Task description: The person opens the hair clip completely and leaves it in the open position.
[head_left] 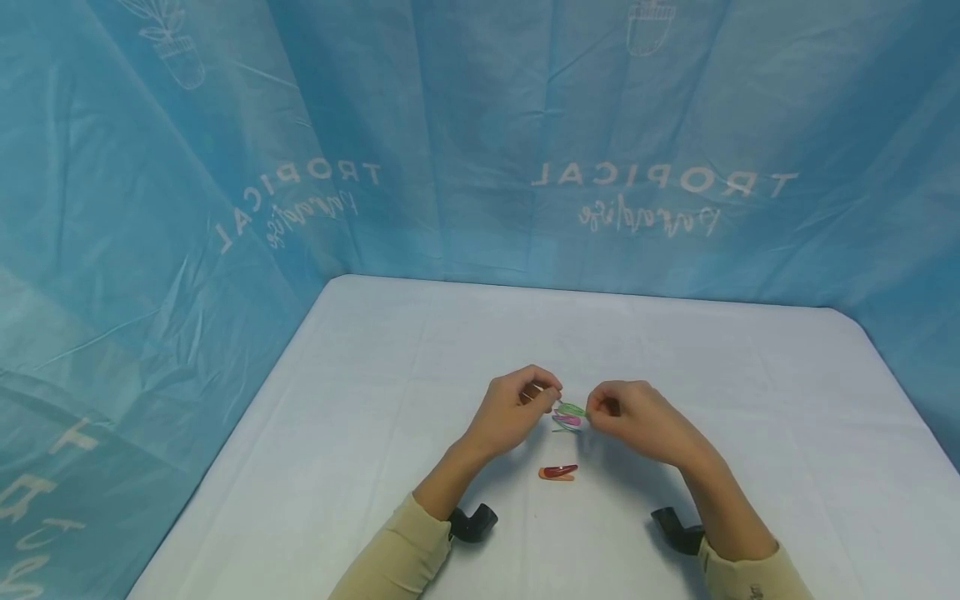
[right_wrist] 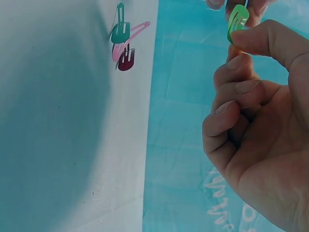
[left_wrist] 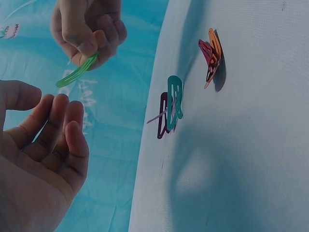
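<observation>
Here, the right hand [head_left: 637,417] pinches a green clip [left_wrist: 76,73], the left hand [head_left: 512,408], thumb and fingers apart, at its nine o'clock, a red clip [head_left: 559,472] at six.

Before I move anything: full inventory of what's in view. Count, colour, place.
Green clip: 1, bright green, held above the table
Teal clip: 1, teal, in the overlapping cluster on the table
Pink clip: 1, pink, same cluster
Maroon clip: 1, maroon, same cluster
Red clip: 1, red, on the table, nearer the person than the cluster
Orange clip: 1, orange, overlapping the red one
Bent pieces: 2, black, one by each cuff
Table: 1, white, under the clips
Curtain: blue, white print, behind and beside the table; panel count unclear
Sleeves: 2, beige, on the forearms
Left grip: 1, near the green clip
Right grip: 1, pinching the green clip
</observation>
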A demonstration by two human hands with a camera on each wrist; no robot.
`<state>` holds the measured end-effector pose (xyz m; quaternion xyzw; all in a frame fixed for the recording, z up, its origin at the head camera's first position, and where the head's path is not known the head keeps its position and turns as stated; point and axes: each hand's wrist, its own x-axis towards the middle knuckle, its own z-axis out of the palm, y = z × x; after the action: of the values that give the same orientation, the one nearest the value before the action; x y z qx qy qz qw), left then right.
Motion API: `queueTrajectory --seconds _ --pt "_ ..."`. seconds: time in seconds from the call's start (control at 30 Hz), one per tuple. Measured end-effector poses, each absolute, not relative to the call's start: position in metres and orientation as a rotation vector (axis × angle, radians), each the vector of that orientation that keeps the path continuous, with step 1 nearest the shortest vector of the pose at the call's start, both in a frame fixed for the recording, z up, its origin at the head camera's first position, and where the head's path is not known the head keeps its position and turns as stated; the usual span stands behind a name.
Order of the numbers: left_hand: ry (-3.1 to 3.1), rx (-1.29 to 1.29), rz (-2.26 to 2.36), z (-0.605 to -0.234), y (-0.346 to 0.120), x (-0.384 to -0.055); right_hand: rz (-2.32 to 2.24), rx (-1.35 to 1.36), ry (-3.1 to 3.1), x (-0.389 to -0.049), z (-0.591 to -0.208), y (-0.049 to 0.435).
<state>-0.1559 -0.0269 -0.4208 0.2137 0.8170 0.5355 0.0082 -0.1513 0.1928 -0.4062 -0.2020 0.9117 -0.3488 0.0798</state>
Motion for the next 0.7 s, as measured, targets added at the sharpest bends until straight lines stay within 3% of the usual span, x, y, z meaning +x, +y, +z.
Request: queueTrajectory --seconds 0.7 --pt "2.586 0.777 1.568 -0.419 -0.0276 -0.1552 -1.144 -0.571 2.734 -0.1484 -0.3994 0.1923"
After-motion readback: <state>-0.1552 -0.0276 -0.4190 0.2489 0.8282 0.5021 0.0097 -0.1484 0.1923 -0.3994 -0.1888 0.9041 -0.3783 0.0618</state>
